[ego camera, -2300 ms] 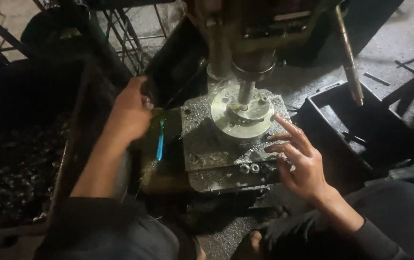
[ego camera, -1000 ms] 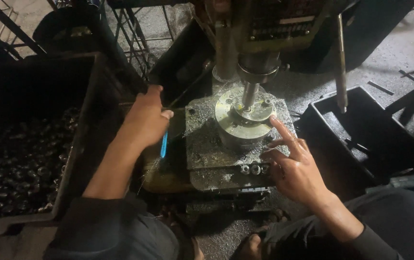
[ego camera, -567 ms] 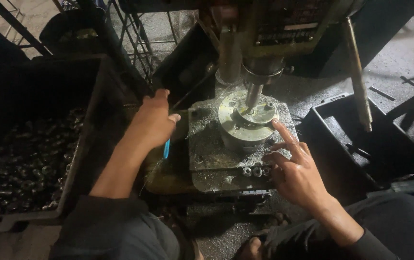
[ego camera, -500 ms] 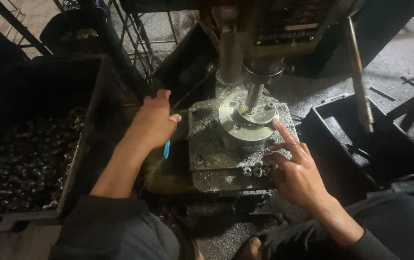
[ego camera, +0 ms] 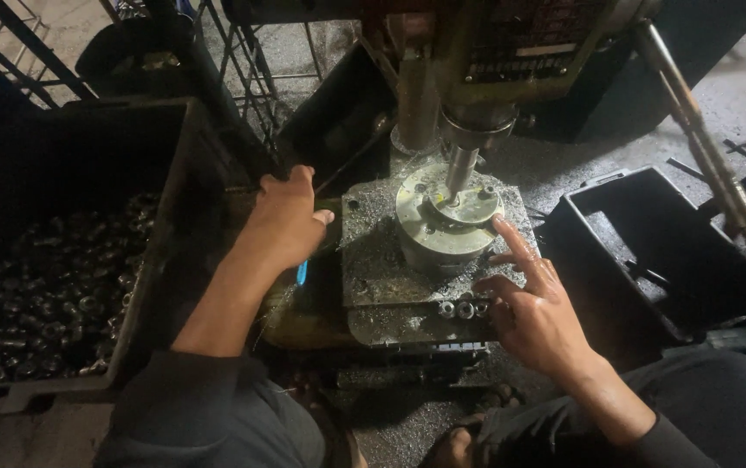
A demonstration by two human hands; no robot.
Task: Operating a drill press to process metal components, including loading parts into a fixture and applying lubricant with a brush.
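Centrally, the round metal fixture (ego camera: pixel 445 221) sits on the chip-strewn drill plate (ego camera: pixel 390 286) under the spindle (ego camera: pixel 459 169). The right hand (ego camera: pixel 533 316), fingers spread, touches its right edge; the left hand (ego camera: pixel 286 221) closes over a blue-handled tool (ego camera: pixel 302 273) just left of the plate.

We see dull grey metal on the round fixture (ego camera: pixel 447 221), smooth on top with a faint sheen. The plate (ego camera: pixel 407 277) under it is rough metal, strewn with bright chips. Just in front of the fixture lie small shiny metal nuts (ego camera: pixel 464 308). Left of the fixture, a matt black plastic crate (ego camera: pixel 143 286) holds glinting metal parts. Right of it, another black plastic bin (ego camera: pixel 650 251) looks dusty and scuffed. A glossy blue plastic handle (ego camera: pixel 302 273) shows beneath our left hand (ego camera: pixel 286 221).
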